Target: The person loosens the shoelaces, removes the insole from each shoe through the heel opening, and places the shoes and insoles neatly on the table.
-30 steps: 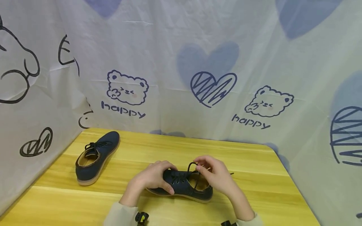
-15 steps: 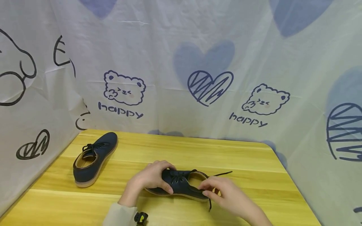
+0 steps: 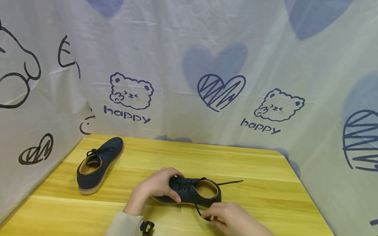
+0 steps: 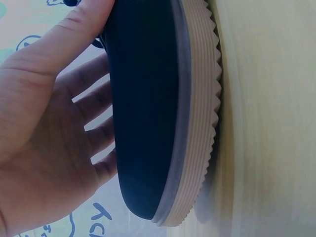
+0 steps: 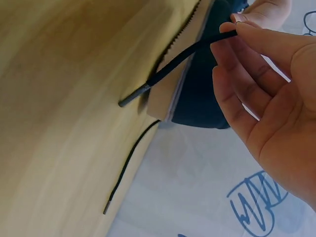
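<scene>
A dark navy shoe (image 3: 189, 193) with a tan sole lies on the table, toe to the left and heel to the right. My left hand (image 3: 160, 185) grips it across the toe, thumb on the near side and fingers over the far side. In the left wrist view the shoe's side (image 4: 145, 108) and ridged sole fill the middle. Near the heel, my right hand (image 3: 231, 218) pinches a black shoelace (image 5: 182, 57) between thumb and fingertips, its tipped end hanging free. The other lace end (image 3: 231, 182) lies loose on the table beyond the heel.
A matching navy shoe (image 3: 98, 167) with its lace tied stands at the table's left, toe pointing away. The yellow wooden table (image 3: 265, 183) ends at a pale printed cloth (image 3: 177, 65) hanging behind and along the sides.
My right hand has moved from above the shoe opening down to the near side, drawing the lace out with it. The left hand keeps its grip on the toe.
</scene>
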{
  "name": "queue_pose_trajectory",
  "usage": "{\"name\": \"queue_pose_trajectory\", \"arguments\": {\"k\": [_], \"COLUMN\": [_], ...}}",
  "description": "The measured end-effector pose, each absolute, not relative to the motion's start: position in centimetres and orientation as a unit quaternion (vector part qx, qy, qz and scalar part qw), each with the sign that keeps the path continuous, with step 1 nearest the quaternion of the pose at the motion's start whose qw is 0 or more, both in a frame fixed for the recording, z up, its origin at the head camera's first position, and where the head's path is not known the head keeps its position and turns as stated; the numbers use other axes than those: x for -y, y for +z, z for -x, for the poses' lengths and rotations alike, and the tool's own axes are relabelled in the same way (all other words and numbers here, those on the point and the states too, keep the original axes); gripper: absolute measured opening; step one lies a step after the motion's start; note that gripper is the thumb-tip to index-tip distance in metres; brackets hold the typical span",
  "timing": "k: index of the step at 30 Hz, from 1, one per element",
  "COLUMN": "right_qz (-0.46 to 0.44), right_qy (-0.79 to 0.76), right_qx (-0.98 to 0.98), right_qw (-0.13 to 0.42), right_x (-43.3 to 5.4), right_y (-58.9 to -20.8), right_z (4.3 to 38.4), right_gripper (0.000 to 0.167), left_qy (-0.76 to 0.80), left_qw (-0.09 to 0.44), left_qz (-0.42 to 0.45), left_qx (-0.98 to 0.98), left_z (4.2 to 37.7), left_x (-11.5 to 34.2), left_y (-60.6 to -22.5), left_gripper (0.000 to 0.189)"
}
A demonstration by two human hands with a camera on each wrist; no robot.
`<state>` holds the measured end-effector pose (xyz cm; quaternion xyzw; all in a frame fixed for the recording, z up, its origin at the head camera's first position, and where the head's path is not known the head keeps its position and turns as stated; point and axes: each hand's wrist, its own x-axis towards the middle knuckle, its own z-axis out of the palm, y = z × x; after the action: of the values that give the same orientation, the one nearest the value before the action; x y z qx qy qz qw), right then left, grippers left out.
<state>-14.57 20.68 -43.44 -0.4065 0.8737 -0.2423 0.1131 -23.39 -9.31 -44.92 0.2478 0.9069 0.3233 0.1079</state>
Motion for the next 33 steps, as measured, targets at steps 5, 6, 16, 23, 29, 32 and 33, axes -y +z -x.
{"name": "queue_pose_trajectory", "arguments": {"k": [5, 6, 16, 23, 29, 32, 33], "right_qz": [0.392, 0.387, 0.382, 0.449, 0.451, 0.453, 0.453], "right_qy": [-0.248, -0.250, -0.342, -0.376, -0.310, -0.288, -0.282], "right_qx": [-0.874, -0.875, -0.855, -0.801, -0.816, -0.822, -0.824], "right_qw": [0.142, 0.148, 0.077, -0.125, -0.186, -0.189, -0.189], "right_x": [-20.6, -20.6, -20.6, -19.1, -17.3, -16.6, -16.4], "right_y": [-43.9, -44.0, -42.6, -42.3, -41.9, -42.1, -42.2], "right_z": [14.7, 14.7, 15.0, 17.2, 19.1, 20.0, 20.4], "right_gripper": [0.025, 0.024, 0.018, 0.022, 0.022, 0.017, 0.016], "left_qy": [0.321, 0.320, 0.325, 0.325, 0.326, 0.326, 0.326], "left_qw": [0.102, 0.102, 0.107, 0.109, 0.114, 0.116, 0.116], "left_qz": [-0.251, -0.251, -0.250, -0.251, -0.254, -0.255, -0.255], "left_qx": [-0.908, -0.908, -0.906, -0.905, -0.903, -0.903, -0.903], "left_z": [23.5, 23.5, 23.4, 23.3, 23.3, 23.3, 23.3], "left_x": [9.2, 9.2, 9.4, 9.6, 9.6, 9.7, 9.7], "left_y": [-44.9, -44.9, -44.9, -45.0, -44.9, -44.8, -44.8], "left_gripper": [0.075, 0.075, 0.075, 0.074, 0.073, 0.072, 0.072]}}
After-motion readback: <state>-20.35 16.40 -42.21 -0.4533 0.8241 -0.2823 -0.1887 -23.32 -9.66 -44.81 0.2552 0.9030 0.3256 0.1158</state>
